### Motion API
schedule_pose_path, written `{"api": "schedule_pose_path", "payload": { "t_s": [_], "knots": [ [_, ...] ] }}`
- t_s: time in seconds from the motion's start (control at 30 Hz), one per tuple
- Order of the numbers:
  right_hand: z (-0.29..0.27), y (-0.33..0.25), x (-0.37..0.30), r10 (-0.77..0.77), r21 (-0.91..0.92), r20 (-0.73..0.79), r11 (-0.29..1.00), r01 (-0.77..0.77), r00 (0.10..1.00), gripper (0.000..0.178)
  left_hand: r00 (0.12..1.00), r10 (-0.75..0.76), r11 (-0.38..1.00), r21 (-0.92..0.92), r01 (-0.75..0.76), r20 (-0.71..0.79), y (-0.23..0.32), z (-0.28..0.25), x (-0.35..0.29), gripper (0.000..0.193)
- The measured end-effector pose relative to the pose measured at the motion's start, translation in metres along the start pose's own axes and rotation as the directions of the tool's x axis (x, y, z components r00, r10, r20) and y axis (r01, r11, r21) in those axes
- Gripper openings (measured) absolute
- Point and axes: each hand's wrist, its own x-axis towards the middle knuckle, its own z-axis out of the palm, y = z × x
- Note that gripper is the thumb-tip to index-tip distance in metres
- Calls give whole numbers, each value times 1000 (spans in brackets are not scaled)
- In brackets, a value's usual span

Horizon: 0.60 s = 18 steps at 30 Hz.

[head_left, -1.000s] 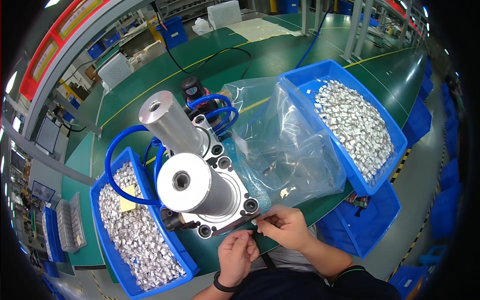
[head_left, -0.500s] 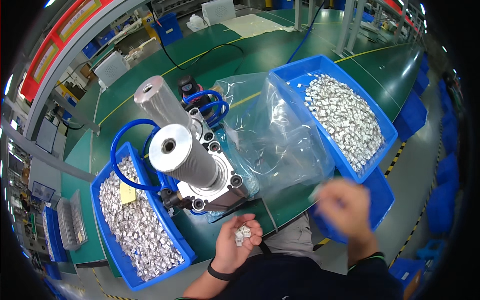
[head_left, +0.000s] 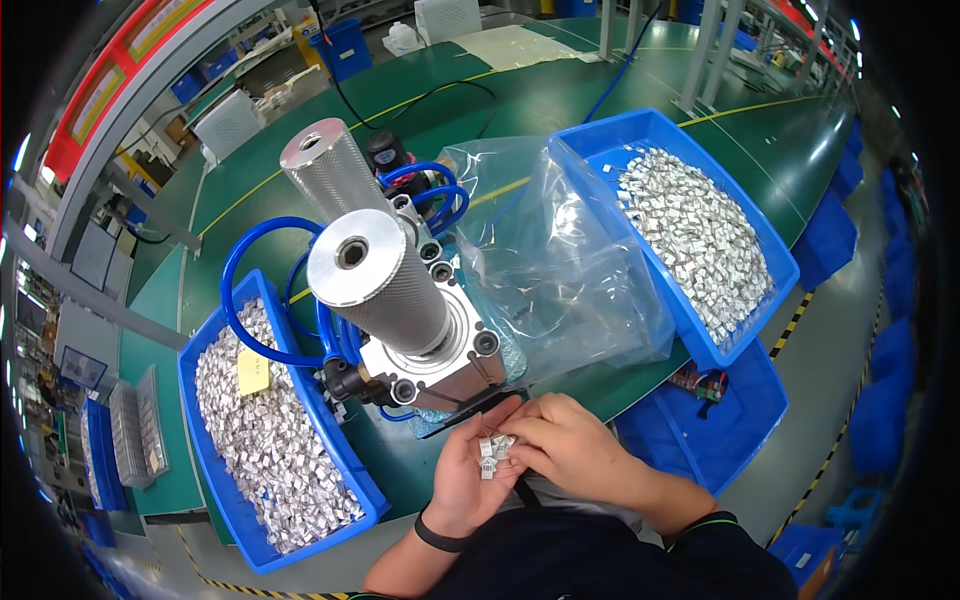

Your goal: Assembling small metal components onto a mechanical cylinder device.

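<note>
Green workbench, machine beyond hands holding white pieces, bins alongside

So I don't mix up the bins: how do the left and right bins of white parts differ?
The left bin has a yellow note on its heap; the right bin shows none. White parts nearly reach the left bin's far end; the right bin's far end shows bare blue. Both are blue and piled with small white parts.

Got small parts in left bin and right bin, machine sitting on the counter between them, plastic bag just right of it.
</note>
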Motion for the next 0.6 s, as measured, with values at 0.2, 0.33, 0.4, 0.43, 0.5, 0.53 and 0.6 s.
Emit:
{"api": "schedule_pose_path", "payload": {
  "t_s": [0.2, 0.33, 0.4, 0.43, 0.5, 0.53, 0.6],
  "knots": [
    [13, 4, -1, 55, 140, -54, 989, -47, 997, 18, 998, 51, 997, 52, -48, -41, 0, 18, -2, 49],
    [14, -7, 1, 169, 195, -36, 968, -159, 985, 16, 991, 99, 992, 90, -92, -85, -2, 22, 0, 45],
    [12, -9, 2, 208, 200, -41, 960, -196, 977, 15, 997, 68, 998, 7, -68, -35, 1, 15, -1, 43],
    [10, -9, 3, 280, 258, -75, 932, -253, 957, 14, 999, 40, 996, -75, -38, 18, 2, 9, -1, 42],
    [9, -9, 4, 352, 315, -105, 899, -304, 930, 13, 998, 43, 990, -137, -38, 35, 2, 0, -1, 40],
    [11, -8, 5, 365, 431, -108, 855, -287, 925, 12, 998, 47, 979, -198, -36, 51, 2, -3, -1, 38],
    [16, -3, 5, 383, 539, -111, 799, -268, 917, 11, 997, 63, 989, -127, -70, -53, 2, 1, -1, 35]
  ]
}}
